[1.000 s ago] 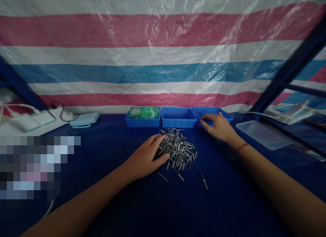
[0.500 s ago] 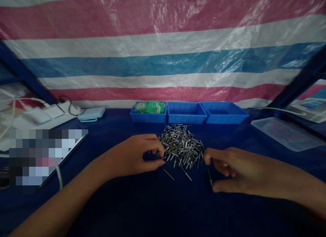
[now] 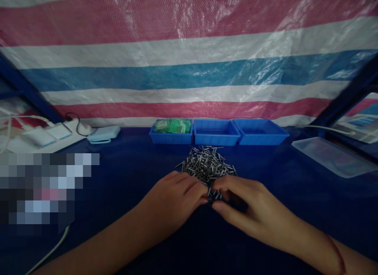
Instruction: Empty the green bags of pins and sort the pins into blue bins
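Note:
A heap of thin silvery metal pins (image 3: 206, 162), like rivets, lies on the dark blue tabletop. At the heap's near left edge is my left hand (image 3: 174, 198), its fingers curled together and its fingertips hidden or too small to make out. My right hand (image 3: 248, 204) is at the near right edge, thumb and forefinger apart, with the other fingers curled beneath. Several pins show between the two hands, close to the right fingertips. Whether either hand grips a pin is unclear.
Behind the heap stand three blue bins: the left bin (image 3: 171, 138) holds green packets (image 3: 177, 125), beside a middle bin (image 3: 216, 139) and a right bin (image 3: 264, 139). A clear plastic lid (image 3: 336, 157) lies at right. A light blue case (image 3: 104, 134) and power strip (image 3: 63, 139) sit at left.
Both hands have come together at the near side of the heap. My left fingers have closed up, and the loose pins in front are now covered or moved.

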A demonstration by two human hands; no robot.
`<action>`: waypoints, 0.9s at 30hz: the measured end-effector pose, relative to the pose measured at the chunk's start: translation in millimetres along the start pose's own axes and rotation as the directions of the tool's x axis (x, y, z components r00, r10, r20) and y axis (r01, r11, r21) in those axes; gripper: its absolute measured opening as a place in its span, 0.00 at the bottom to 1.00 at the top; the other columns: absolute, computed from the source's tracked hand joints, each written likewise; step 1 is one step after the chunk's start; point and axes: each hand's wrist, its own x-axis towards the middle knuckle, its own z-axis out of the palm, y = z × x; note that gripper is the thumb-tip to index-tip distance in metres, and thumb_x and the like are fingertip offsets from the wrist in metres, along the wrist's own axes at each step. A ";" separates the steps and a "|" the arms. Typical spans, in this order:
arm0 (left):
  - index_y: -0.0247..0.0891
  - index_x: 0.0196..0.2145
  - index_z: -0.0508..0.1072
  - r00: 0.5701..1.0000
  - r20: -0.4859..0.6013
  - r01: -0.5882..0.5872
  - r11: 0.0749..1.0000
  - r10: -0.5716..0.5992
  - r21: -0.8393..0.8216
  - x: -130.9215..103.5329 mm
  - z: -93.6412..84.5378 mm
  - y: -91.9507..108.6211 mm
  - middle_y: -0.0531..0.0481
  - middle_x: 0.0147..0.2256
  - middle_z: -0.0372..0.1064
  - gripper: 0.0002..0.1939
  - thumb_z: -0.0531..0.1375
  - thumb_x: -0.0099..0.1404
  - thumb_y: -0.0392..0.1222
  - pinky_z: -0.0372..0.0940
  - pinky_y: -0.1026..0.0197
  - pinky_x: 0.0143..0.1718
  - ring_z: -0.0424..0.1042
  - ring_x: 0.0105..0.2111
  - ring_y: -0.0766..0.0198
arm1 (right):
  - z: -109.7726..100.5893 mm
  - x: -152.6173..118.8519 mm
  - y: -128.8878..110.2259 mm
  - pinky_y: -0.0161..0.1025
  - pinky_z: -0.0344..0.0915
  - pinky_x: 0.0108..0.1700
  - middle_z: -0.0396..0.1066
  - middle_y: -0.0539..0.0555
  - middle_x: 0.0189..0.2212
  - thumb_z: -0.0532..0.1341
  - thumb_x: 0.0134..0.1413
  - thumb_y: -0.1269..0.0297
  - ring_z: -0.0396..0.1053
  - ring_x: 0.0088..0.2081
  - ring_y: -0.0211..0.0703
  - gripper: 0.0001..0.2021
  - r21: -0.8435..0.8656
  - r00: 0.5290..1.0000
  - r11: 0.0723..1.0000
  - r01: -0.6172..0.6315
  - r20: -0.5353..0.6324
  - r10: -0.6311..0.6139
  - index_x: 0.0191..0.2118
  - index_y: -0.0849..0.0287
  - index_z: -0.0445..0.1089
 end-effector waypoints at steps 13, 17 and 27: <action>0.40 0.35 0.72 0.878 -0.149 0.217 0.655 -0.456 -0.724 3.6 3.8 14.8 0.56 0.30 0.72 0.04 0.60 0.59 0.37 0.65 0.66 0.31 0.71 0.29 0.68 | 10.4 -1.8 -6.9 0.33 0.59 0.25 0.62 0.48 0.23 0.52 0.60 0.57 0.61 0.24 0.34 0.12 0.461 0.968 0.867 -0.190 -0.061 0.245 0.30 0.58 0.66; 0.40 0.32 0.72 0.852 -0.216 0.185 0.662 -0.476 -0.727 3.0 3.4 16.2 0.55 0.29 0.72 0.02 0.61 0.58 0.36 0.66 0.65 0.32 0.71 0.29 0.68 | 11.6 -1.6 -11.4 0.31 0.59 0.23 0.63 0.49 0.23 0.53 0.59 0.56 0.61 0.23 0.32 0.12 0.582 0.968 0.788 -0.202 -0.003 0.250 0.31 0.59 0.66; 0.39 0.32 0.72 0.860 -0.253 0.147 0.689 -0.444 -0.710 4.0 5.6 15.6 0.54 0.29 0.72 0.03 0.59 0.60 0.35 0.65 0.65 0.32 0.71 0.29 0.68 | 14.0 1.1 -9.2 0.28 0.58 0.19 0.66 0.48 0.22 0.57 0.57 0.62 0.65 0.23 0.32 0.06 0.582 0.954 0.801 -0.139 -0.139 0.267 0.36 0.58 0.67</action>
